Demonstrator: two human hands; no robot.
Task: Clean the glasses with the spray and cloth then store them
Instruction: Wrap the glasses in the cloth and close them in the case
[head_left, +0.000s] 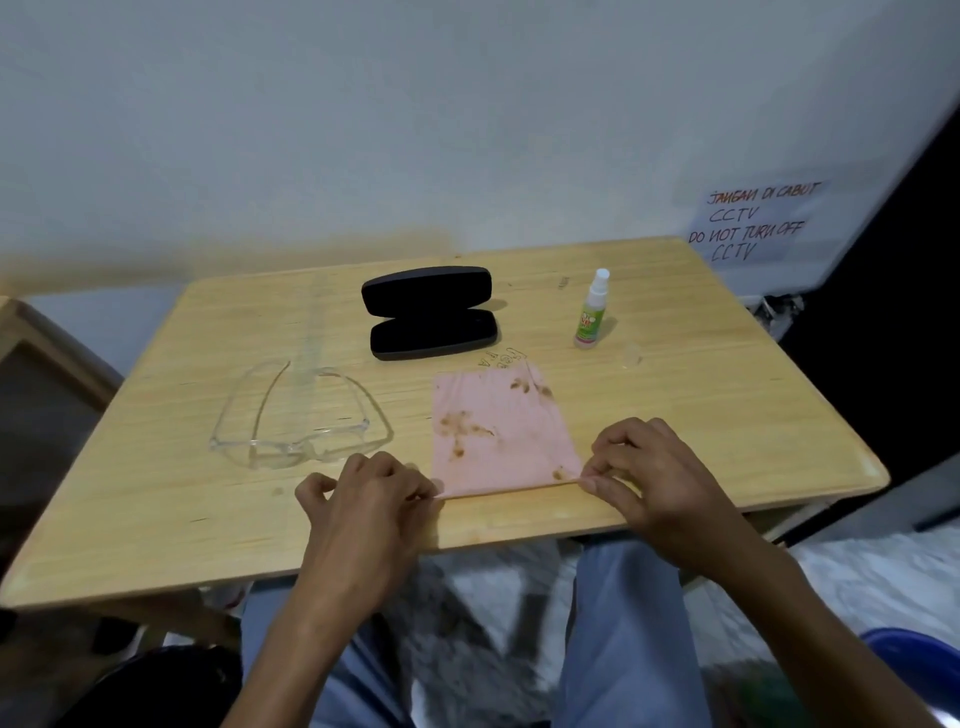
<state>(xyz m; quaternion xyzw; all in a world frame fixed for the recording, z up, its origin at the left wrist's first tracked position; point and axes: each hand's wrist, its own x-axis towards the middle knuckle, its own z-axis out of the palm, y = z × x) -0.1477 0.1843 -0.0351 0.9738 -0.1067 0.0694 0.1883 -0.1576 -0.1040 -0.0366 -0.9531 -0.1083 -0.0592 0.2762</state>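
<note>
Glasses (301, 415), clear-framed, lying on the wooden table (701, 395) toward its left side, temples unfolded and pointing to the far edge, lenses toward the near edge. Untouched by either hand. Just right of them, flat on the tabletop: pink cloth (506, 431), marked with brown stains. Pinched at both near corners — left hand (363, 499) with fingers curled and closing on the near-left corner, knuckles just beside the front of the glasses; right hand (644, 473) with thumb and fingertips clamped on the near-right corner. Near edge of the cloth pulled straight between the two hands, close to the near edge of the table.

Beyond the cloth, toward the far side: black case (431, 314), hinged wide open, both dark-lined halves facing up, nothing inside. Right of the case and well apart from it: small spray bottle (592, 312), upright, white cap on, green and white label.

On the wall at far right: paper notice (753, 221) with handwritten words about CCTV. Below the table's near edge: legs in light blue trousers (618, 623). At the bottom right corner: part of something blue and rounded (914, 649), too cropped to identify.
</note>
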